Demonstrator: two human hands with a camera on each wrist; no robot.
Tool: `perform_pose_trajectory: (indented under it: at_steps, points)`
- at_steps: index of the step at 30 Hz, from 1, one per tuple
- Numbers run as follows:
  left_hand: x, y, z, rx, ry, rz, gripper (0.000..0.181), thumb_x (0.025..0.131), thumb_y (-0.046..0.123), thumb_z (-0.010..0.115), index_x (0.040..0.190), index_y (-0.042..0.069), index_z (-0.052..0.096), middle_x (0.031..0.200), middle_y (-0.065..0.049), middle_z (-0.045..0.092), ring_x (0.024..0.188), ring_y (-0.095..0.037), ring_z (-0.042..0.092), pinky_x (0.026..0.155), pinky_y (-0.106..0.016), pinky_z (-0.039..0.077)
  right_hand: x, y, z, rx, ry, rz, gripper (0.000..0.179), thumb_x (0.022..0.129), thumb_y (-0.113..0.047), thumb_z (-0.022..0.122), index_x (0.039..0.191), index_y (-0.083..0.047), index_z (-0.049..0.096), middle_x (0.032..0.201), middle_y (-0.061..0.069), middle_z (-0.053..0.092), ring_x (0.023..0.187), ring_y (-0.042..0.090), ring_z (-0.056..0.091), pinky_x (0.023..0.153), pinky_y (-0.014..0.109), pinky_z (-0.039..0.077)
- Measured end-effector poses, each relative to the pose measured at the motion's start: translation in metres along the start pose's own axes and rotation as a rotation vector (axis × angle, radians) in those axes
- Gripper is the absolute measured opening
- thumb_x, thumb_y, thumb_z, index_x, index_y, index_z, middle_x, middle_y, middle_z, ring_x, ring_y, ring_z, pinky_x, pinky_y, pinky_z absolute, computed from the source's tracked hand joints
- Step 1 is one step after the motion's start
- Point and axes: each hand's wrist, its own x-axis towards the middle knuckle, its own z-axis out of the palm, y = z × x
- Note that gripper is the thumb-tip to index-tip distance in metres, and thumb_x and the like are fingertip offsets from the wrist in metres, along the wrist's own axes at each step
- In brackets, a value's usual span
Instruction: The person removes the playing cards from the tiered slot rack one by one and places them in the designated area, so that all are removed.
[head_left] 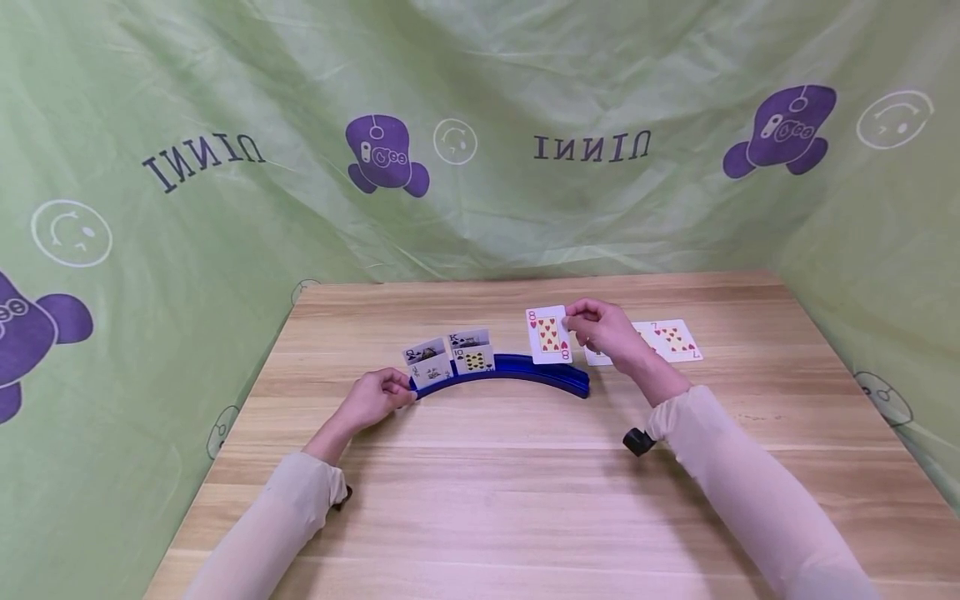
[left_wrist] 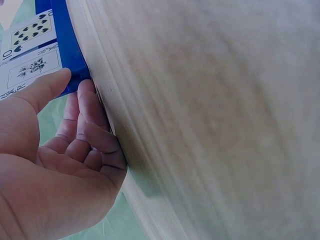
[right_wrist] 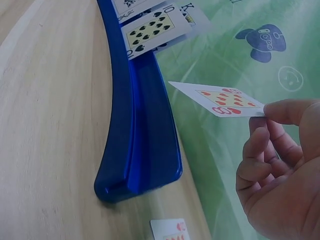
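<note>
A curved blue card holder [head_left: 528,369] stands on the table. At its left end a joker [head_left: 431,373] is slotted before a queen [head_left: 415,356]; beside them a ten of spades [head_left: 474,361] stands before a king [head_left: 469,337]. My left hand [head_left: 371,402] pinches the holder's left end, thumb [left_wrist: 54,84] on the near side by the joker. Between thumb and fingers my right hand [head_left: 609,333] pinches an eight of hearts [head_left: 548,337] by its edge. In the right wrist view this card is raised beside the holder's bare slot [right_wrist: 142,115].
Flat on the wooden table [head_left: 480,508], a seven of hearts [head_left: 678,340] lies beyond my right wrist. Another card [head_left: 596,359] there is mostly hidden by my hand. A green printed curtain [head_left: 495,225] hangs behind the table and at both sides.
</note>
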Motion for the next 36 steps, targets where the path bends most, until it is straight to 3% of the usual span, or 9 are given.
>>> perform_pose_trajectory:
  at_steps: [14,27,36]
  points:
    - [-0.001,-0.001,0.001,0.006,-0.005,0.004,0.023,0.088,0.016,0.074,0.105,0.004,0.067,0.093,-0.009,0.072,0.078,-0.015,0.063,0.069,-0.026,0.049,-0.007,0.004,-0.027,-0.013,0.022,0.03,0.028,0.099,-0.017,0.059,0.12,0.0,0.054,0.084,-0.006,0.059,0.066,0.006,0.049,0.056,0.021,0.04]
    - [-0.001,0.001,0.0,-0.014,-0.003,-0.007,0.022,0.087,0.017,0.075,0.105,0.005,0.067,0.093,-0.008,0.071,0.077,-0.015,0.062,0.069,-0.027,0.051,-0.012,0.008,-0.054,-0.099,0.082,0.066,0.028,0.101,-0.022,0.057,0.121,-0.004,0.054,0.086,-0.006,0.057,0.074,0.01,0.052,0.063,0.024,0.042]
    - [-0.001,0.0,0.0,-0.008,-0.004,0.003,0.023,0.088,0.016,0.074,0.106,0.004,0.066,0.093,-0.008,0.071,0.077,-0.015,0.062,0.068,-0.028,0.051,-0.018,0.016,-0.077,-0.094,0.091,0.052,0.028,0.101,-0.023,0.056,0.121,-0.004,0.051,0.087,-0.009,0.056,0.073,0.005,0.05,0.062,0.021,0.043]
